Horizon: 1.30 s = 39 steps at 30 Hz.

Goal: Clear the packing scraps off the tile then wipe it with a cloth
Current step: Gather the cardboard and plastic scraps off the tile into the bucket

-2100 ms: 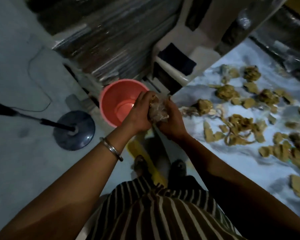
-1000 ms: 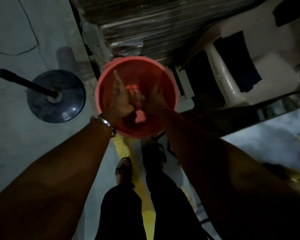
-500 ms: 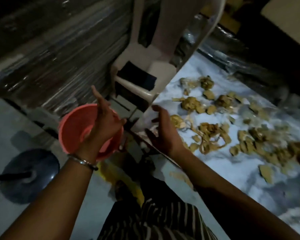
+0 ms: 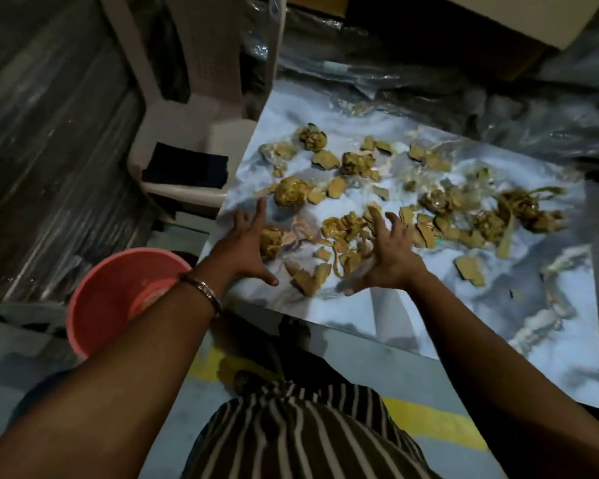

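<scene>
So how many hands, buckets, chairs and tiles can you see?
Hands: 2 (left hand, right hand)
Bucket: 1
Chair: 1
Tile: 1
Total: 5

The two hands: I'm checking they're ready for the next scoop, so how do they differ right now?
The left hand reaches over the tile's near-left corner beside the pink bucket and wears a bracelet; the right hand is bare-wristed, over the middle scraps. Both are open, fingers spread, holding nothing.
</scene>
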Each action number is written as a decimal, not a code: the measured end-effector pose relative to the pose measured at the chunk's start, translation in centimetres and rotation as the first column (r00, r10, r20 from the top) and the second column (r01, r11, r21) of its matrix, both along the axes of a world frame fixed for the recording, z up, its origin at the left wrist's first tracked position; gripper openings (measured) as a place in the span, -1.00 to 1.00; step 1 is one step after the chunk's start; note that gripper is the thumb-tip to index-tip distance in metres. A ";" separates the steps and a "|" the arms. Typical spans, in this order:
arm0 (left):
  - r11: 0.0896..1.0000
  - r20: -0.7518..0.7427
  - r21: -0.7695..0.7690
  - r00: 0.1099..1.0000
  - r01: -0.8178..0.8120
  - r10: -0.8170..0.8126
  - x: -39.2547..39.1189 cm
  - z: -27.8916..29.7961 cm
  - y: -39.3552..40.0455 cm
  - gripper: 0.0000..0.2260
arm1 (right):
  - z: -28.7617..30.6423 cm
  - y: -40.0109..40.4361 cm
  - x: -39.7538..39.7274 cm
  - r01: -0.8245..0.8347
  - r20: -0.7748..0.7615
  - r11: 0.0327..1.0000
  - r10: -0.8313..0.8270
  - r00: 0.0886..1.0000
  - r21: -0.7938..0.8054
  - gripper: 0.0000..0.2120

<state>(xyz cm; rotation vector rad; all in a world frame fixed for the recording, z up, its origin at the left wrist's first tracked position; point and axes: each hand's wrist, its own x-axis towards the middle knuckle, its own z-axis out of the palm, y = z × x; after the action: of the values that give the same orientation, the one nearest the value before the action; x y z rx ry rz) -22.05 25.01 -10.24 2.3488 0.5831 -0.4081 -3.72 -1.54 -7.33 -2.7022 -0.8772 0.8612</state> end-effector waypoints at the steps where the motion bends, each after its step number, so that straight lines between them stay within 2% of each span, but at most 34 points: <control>1: 0.999 -0.010 0.042 0.999 0.030 -0.030 0.9 0.1 -0.8 0.53 | 0.0 1.0 0.3 -0.048 0.017 0.998 0.049 0.999 -0.035 0.66; 5: 0.988 -0.027 0.134 0.997 0.078 -0.076 3.2 -0.9 -3.7 0.60 | -2.0 4.3 0.8 -0.219 -0.015 0.970 0.218 0.976 -0.109 0.66; 11: 0.978 -0.089 0.199 0.995 0.068 -0.051 4.8 -1.6 -7.9 0.49 | -5.6 4.3 -0.7 -0.300 0.084 0.954 0.300 0.950 -0.020 0.58; 14: 0.989 -0.048 0.147 0.999 0.032 -0.025 5.4 -2.3 -7.8 0.40 | -6.4 4.6 -1.1 -0.286 0.070 0.954 0.281 0.957 0.093 0.46; 17: 0.998 0.081 0.070 0.997 0.007 -0.013 5.6 -3.1 -6.9 0.11 | -6.8 5.3 -1.5 -0.210 0.028 0.960 0.209 0.978 0.185 0.26; 23: 0.966 0.232 -0.196 0.949 -0.169 0.213 4.8 -4.0 -6.1 -0.19 | -7.7 6.9 -2.9 -0.034 -0.073 0.946 0.061 0.995 0.322 -0.11; 33: 0.917 0.278 -0.303 0.896 -0.260 0.346 1.3 -2.9 -2.8 -0.34 | -6.9 10.2 -6.1 -0.014 -0.069 0.906 0.047 0.997 0.423 -0.22; 36: 0.894 0.296 -0.288 0.856 -0.344 0.425 -0.9 -2.3 -1.2 -0.41 | -6.5 12.8 -8.1 -0.051 -0.072 0.888 0.095 0.993 0.458 -0.27; 39: 0.868 0.296 -0.288 0.824 -0.405 0.483 -4.2 -2.1 0.8 -0.35 | -6.4 15.5 -10.4 -0.100 -0.117 0.873 0.176 0.977 0.477 -0.25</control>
<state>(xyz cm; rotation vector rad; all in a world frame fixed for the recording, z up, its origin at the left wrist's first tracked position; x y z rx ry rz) -26.21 25.81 -12.38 1.9289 0.8361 0.1716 -14.08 13.91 -13.74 -2.1447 -1.0908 0.7551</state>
